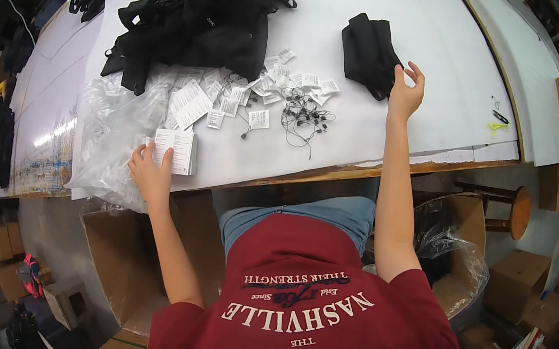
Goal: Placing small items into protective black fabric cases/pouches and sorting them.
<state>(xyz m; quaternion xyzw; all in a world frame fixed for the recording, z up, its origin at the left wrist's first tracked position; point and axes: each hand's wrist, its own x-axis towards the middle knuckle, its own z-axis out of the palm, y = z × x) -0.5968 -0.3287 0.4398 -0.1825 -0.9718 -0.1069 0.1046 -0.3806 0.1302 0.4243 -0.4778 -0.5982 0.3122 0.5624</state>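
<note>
My left hand (152, 177) lies at the near edge of the table, fingers apart, touching a stack of white printed cards (185, 149). My right hand (406, 98) is at the right edge of a small folded black garment (368, 53); its thumb and forefinger stand apart, and the thumb meets the cloth. Between the hands are loose white tags (258, 119) and a tangle of black tag strings (304, 113). Behind them rises a heap of black garments (225, 21). A larger printed white sheet (190, 104) lies just beyond the cards.
Clear plastic bagging (112, 147) spreads left of the cards. Black snips (501, 118) and a yellow string (497, 127) lie at the table's right end. Below the wooden table edge (335, 176) stand open cardboard boxes (113, 252) and a round wooden stool (520, 212).
</note>
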